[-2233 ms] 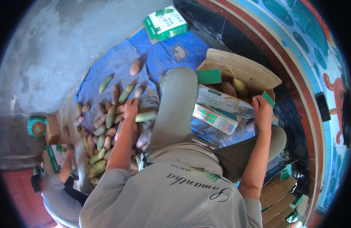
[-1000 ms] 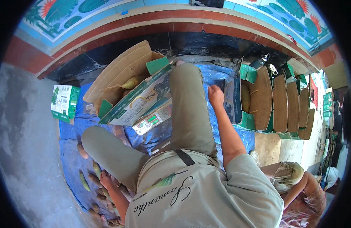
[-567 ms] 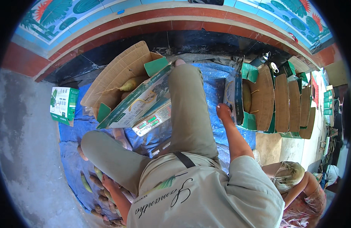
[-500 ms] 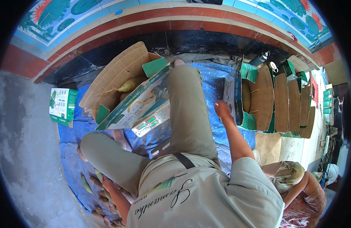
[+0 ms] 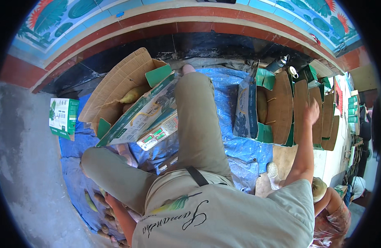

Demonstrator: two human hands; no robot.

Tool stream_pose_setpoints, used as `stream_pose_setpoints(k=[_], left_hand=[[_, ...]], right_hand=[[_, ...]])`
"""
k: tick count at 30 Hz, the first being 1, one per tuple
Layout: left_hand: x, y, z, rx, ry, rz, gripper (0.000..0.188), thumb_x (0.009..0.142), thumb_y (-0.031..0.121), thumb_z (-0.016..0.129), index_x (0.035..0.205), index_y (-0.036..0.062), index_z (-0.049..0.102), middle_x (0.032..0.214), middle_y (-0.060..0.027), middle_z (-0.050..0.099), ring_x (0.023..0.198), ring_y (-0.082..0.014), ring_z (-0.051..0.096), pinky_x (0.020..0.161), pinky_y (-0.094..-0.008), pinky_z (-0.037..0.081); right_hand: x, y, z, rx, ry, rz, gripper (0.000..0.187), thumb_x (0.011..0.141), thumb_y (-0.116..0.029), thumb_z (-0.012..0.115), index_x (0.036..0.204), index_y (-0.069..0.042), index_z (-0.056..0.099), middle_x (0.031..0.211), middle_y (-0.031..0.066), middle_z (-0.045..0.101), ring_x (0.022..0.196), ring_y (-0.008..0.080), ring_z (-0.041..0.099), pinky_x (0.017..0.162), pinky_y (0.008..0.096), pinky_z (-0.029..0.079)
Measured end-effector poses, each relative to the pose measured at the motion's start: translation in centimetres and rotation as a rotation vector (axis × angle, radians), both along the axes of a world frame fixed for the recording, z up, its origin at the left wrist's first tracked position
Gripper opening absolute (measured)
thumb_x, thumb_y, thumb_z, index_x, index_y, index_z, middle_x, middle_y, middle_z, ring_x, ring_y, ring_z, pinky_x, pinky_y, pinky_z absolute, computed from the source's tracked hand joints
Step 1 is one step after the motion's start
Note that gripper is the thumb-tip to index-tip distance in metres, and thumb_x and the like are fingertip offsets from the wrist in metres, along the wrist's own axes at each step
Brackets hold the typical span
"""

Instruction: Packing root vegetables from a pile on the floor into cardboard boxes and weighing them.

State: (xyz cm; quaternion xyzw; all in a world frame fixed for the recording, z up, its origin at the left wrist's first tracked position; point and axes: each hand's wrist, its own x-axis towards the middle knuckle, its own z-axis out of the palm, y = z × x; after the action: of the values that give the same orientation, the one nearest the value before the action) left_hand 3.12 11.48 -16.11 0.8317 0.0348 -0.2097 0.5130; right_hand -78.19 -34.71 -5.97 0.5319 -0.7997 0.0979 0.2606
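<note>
My right hand (image 5: 311,113) is raised over the row of open cartons on the right, in front of a brown cardboard flap (image 5: 300,109). Its fingers are too small to read, and I cannot tell whether it touches the flap. Down at the lower left, my left hand (image 5: 110,200) hangs beside my bent knee, close to several elongated brown root vegetables (image 5: 100,200) and a greener one (image 5: 91,201) on the blue tarp (image 5: 72,165). Its fingers are mostly hidden. An open carton (image 5: 132,120) before me holds a pale, long vegetable (image 5: 134,94).
A scale with a lit green display (image 5: 159,133) sits beside the front carton. The nearest right-hand carton (image 5: 245,107) holds another long vegetable (image 5: 262,106). A small green-white box (image 5: 63,117) stands at left. A dark bottle (image 5: 278,63) is by the wall; another person (image 5: 333,215) crouches at lower right.
My right hand has moved right and slightly up, from beside the nearest right-hand carton to above the flaps of the row. My left hand stays low by the root vegetables.
</note>
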Motion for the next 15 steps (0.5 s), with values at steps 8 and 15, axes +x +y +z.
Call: stream_pose_setpoints(k=[8, 15], left_hand=[[3.6, 2.4, 1.2, 0.070, -0.137, 0.134, 0.033, 0.086, 0.021, 0.052, 0.110, -0.0024, 0.057, 0.105, -0.0097, 0.062, 0.092, -0.0204, 0.060, 0.077, -0.0314, 0.048], [3.8, -1.7, 7.7, 0.083, -0.357, -0.133, 0.030, 0.087, 0.022, 0.051, 0.109, 0.0022, 0.057, 0.108, -0.0088, 0.061, 0.098, -0.0202, 0.058, 0.078, -0.0305, 0.045]], right_hand=[[-6.1, 3.7, -4.9, 0.486, -0.487, -0.325, 0.042, 0.072, -0.031, 0.066, 0.100, 0.000, 0.064, 0.100, 0.0221, 0.064, 0.096, 0.0341, 0.061, 0.084, 0.0406, 0.047], [-10.6, -0.5, -6.6, 0.509, -0.645, -0.208, 0.035, 0.076, -0.026, 0.065, 0.094, 0.004, 0.065, 0.090, 0.0221, 0.066, 0.087, 0.0331, 0.064, 0.075, 0.0410, 0.048]])
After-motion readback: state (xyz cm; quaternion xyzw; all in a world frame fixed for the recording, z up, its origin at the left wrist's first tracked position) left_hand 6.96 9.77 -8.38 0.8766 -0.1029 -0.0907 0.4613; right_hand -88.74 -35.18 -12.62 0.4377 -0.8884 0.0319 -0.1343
